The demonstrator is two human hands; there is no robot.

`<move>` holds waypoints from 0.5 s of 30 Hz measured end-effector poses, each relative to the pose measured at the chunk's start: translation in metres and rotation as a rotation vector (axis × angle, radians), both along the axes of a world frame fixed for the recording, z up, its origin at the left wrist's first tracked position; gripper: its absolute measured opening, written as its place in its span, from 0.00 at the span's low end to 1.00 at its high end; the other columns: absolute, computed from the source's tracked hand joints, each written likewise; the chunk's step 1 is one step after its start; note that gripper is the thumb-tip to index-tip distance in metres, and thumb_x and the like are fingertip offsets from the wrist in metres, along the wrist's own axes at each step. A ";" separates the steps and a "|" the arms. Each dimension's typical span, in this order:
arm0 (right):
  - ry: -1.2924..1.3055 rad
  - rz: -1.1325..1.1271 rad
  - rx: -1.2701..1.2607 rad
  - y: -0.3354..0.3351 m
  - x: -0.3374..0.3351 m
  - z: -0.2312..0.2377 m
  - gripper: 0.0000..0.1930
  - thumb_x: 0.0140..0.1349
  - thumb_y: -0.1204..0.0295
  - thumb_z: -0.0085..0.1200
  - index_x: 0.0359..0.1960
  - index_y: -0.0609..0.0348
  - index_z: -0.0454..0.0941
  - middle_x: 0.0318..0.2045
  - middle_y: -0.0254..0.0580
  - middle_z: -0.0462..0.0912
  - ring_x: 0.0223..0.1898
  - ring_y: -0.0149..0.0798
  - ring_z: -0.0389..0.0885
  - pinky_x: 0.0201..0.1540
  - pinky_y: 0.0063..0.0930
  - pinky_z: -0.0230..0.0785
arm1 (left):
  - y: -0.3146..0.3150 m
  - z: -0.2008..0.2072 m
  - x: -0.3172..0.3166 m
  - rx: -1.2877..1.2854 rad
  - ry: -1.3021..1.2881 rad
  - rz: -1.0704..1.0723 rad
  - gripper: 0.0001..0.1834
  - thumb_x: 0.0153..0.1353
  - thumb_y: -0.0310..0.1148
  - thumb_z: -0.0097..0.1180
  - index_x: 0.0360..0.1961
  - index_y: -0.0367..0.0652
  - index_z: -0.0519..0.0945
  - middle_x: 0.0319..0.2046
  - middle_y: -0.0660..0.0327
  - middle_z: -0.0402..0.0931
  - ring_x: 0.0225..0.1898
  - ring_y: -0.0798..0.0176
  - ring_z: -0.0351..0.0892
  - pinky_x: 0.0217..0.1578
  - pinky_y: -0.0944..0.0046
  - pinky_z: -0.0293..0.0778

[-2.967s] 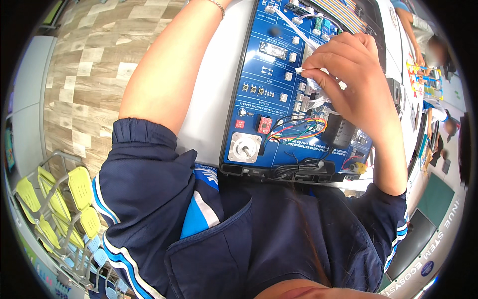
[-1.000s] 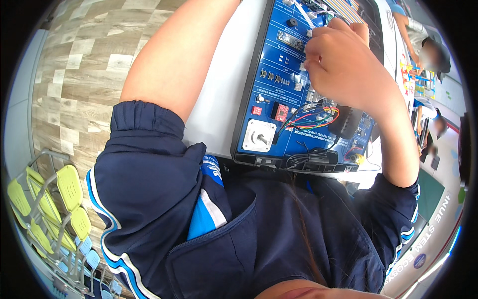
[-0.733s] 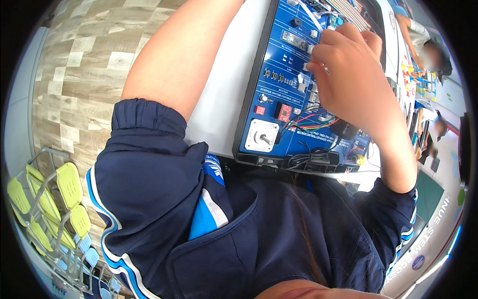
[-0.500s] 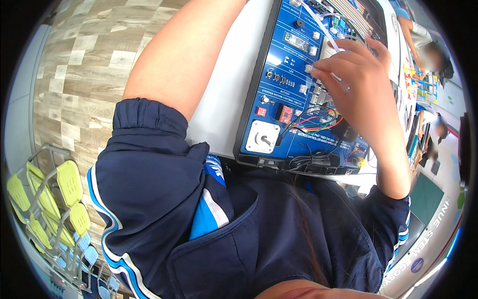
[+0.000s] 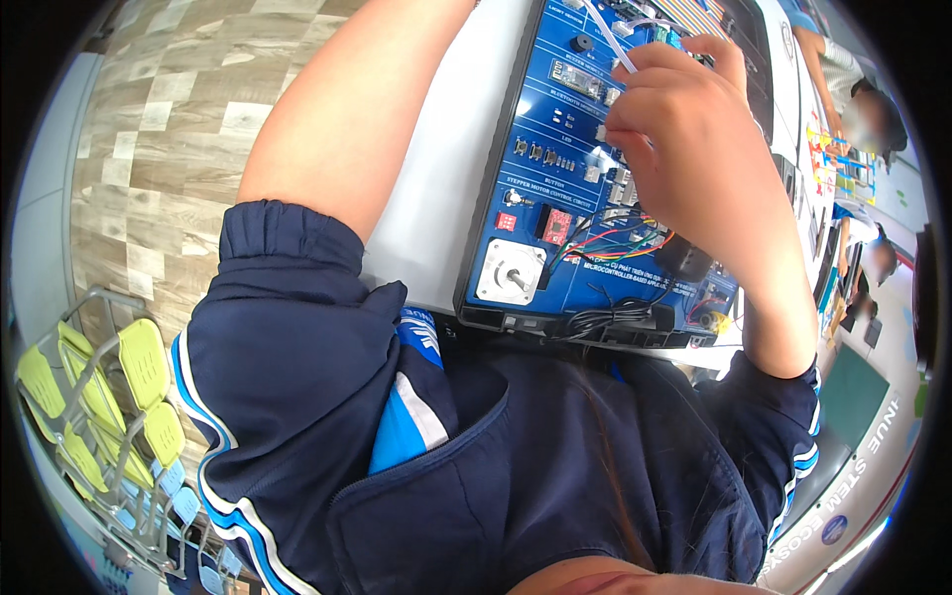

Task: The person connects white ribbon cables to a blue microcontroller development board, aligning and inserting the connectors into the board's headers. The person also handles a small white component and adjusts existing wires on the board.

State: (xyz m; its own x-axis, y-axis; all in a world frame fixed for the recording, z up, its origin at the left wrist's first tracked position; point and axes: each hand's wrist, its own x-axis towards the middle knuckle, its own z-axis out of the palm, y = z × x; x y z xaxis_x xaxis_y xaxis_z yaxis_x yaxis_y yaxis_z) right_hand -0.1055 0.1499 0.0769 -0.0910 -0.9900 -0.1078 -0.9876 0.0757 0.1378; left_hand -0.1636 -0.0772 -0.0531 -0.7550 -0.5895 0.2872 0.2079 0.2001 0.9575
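Observation:
My right hand is over a blue electronics training board set in a black case. Its thumb and index finger are pinched together beside a white socket on the board. A thin white cable runs from the board's far end into this hand, where the fingers hide its end. Near the board's close edge are a square stepper motor, a red driver module and coloured jumper wires. My left forearm reaches up past the top edge, so my left hand is out of view.
The case lies on a white table. A bundled black cord rests at the case's near edge, and a rainbow ribbon cable at its far end. Green chairs stand at the left. Other people are at the right.
My right hand has shifted a little left and farther away, turning so that its back covers more of the fingers. The board appears slightly farther left in the picture.

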 end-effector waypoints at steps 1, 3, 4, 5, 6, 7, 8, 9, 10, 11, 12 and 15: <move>-0.008 0.007 -0.026 -0.001 0.001 -0.001 0.04 0.50 0.81 0.65 0.26 0.57 0.87 0.34 0.38 0.87 0.54 0.39 0.79 0.66 0.49 0.58 | -0.001 -0.002 -0.001 -0.011 0.030 0.000 0.21 0.69 0.45 0.58 0.31 0.34 0.84 0.23 0.58 0.81 0.24 0.68 0.75 0.29 0.63 0.71; -0.003 0.007 -0.004 -0.003 0.004 -0.001 0.04 0.50 0.81 0.65 0.25 0.57 0.87 0.33 0.38 0.86 0.54 0.39 0.79 0.66 0.48 0.58 | -0.005 -0.010 -0.003 -0.032 0.089 -0.004 0.21 0.69 0.45 0.58 0.32 0.34 0.84 0.23 0.58 0.81 0.24 0.68 0.75 0.29 0.63 0.71; 0.000 0.008 0.004 -0.004 0.005 0.000 0.04 0.50 0.81 0.64 0.25 0.57 0.87 0.32 0.38 0.86 0.54 0.39 0.79 0.66 0.48 0.57 | -0.004 -0.010 -0.003 -0.014 0.079 -0.011 0.21 0.69 0.45 0.58 0.32 0.33 0.84 0.24 0.58 0.82 0.25 0.68 0.75 0.29 0.63 0.71; 0.025 0.000 0.002 -0.004 0.007 -0.001 0.03 0.51 0.81 0.64 0.24 0.57 0.86 0.32 0.38 0.86 0.54 0.39 0.79 0.66 0.48 0.57 | -0.004 -0.009 -0.003 0.004 0.070 -0.020 0.21 0.69 0.45 0.58 0.33 0.33 0.84 0.24 0.58 0.82 0.26 0.68 0.76 0.30 0.64 0.72; 0.050 -0.010 0.000 -0.002 0.008 -0.002 0.03 0.51 0.80 0.64 0.24 0.57 0.86 0.32 0.37 0.86 0.54 0.39 0.80 0.66 0.48 0.57 | -0.003 -0.009 -0.003 0.022 0.060 -0.031 0.22 0.69 0.45 0.59 0.33 0.33 0.85 0.25 0.57 0.83 0.27 0.68 0.76 0.31 0.64 0.72; 0.078 -0.022 -0.005 -0.001 0.010 -0.003 0.03 0.52 0.80 0.64 0.24 0.57 0.86 0.31 0.37 0.86 0.54 0.39 0.80 0.66 0.48 0.57 | -0.005 -0.009 -0.004 -0.023 0.070 -0.015 0.22 0.69 0.45 0.59 0.34 0.33 0.85 0.26 0.58 0.83 0.28 0.69 0.77 0.32 0.64 0.72; 0.063 -0.029 -0.018 0.000 0.011 -0.003 0.03 0.53 0.79 0.64 0.24 0.57 0.86 0.31 0.37 0.86 0.53 0.39 0.80 0.66 0.48 0.57 | -0.007 -0.012 -0.006 -0.069 0.081 0.000 0.22 0.69 0.45 0.59 0.35 0.32 0.85 0.27 0.58 0.84 0.29 0.69 0.77 0.33 0.65 0.73; 0.049 -0.039 -0.032 0.001 0.011 -0.003 0.03 0.53 0.78 0.64 0.24 0.56 0.86 0.32 0.36 0.86 0.53 0.39 0.80 0.66 0.48 0.56 | -0.009 -0.014 -0.006 -0.114 0.092 0.011 0.22 0.69 0.45 0.59 0.35 0.32 0.85 0.28 0.58 0.84 0.30 0.69 0.78 0.34 0.65 0.73; 0.042 -0.061 -0.048 0.003 0.010 -0.003 0.03 0.54 0.77 0.64 0.24 0.56 0.86 0.32 0.36 0.86 0.53 0.39 0.80 0.65 0.48 0.56 | -0.009 -0.016 -0.005 -0.009 0.117 -0.058 0.22 0.70 0.45 0.58 0.37 0.32 0.86 0.32 0.58 0.85 0.33 0.69 0.79 0.37 0.66 0.74; 0.106 -0.085 -0.044 0.005 0.009 -0.007 0.03 0.56 0.75 0.64 0.25 0.56 0.86 0.31 0.35 0.86 0.52 0.39 0.81 0.65 0.49 0.56 | -0.011 -0.017 -0.003 -0.022 0.085 -0.049 0.22 0.70 0.45 0.58 0.38 0.32 0.86 0.33 0.58 0.85 0.34 0.69 0.79 0.38 0.66 0.75; 0.144 -0.090 -0.008 0.006 0.010 -0.005 0.02 0.57 0.73 0.64 0.28 0.55 0.86 0.31 0.34 0.86 0.51 0.39 0.81 0.65 0.50 0.55 | -0.017 -0.019 0.000 -0.041 0.053 -0.035 0.22 0.70 0.45 0.57 0.39 0.32 0.86 0.33 0.58 0.85 0.35 0.69 0.79 0.39 0.66 0.75; 0.010 -0.157 -0.167 0.026 0.011 0.001 0.07 0.58 0.73 0.65 0.38 0.53 0.85 0.31 0.32 0.86 0.50 0.40 0.83 0.64 0.51 0.56 | -0.020 -0.013 0.008 -0.131 0.024 0.006 0.22 0.70 0.45 0.57 0.41 0.33 0.87 0.36 0.57 0.87 0.39 0.67 0.81 0.44 0.67 0.75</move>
State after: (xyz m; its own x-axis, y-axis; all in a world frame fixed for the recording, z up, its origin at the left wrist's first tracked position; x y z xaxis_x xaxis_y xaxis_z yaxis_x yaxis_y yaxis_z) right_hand -0.0941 0.1755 0.0776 -0.2458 -0.9676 0.0583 -0.9604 0.2512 0.1203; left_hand -0.1557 -0.0975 -0.0661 -0.7438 -0.5501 0.3797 0.2288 0.3242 0.9179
